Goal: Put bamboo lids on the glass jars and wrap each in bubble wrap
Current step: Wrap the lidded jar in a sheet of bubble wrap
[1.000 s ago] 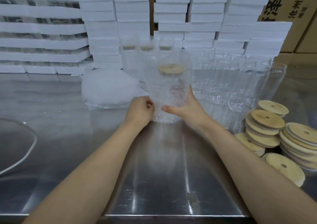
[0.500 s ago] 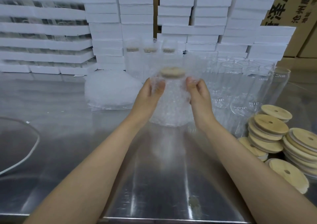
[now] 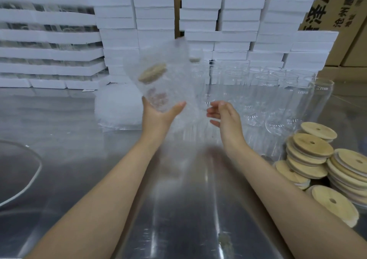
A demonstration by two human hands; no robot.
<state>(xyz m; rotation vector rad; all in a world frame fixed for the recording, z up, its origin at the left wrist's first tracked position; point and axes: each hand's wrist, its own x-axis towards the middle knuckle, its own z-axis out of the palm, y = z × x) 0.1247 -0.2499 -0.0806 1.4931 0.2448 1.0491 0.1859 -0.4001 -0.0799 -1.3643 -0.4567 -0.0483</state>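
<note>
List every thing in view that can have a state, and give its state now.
wrapped jar: lidded, tilted, above the table.
left hand: holds the wrapped jar from below.
right hand: open, holds nothing.
glass jars: upright, without lids.
bamboo lids: in loose stacks on the table.
bubble wrap sheets: piled on the table.

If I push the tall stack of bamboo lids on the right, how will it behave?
The lid stack would probably slide apart rather than move as one: its lids sit offset and leaning. The lids look thin and wooden, so likely light and stiff. Being round, a fallen one might roll on the smooth steel table.
</note>
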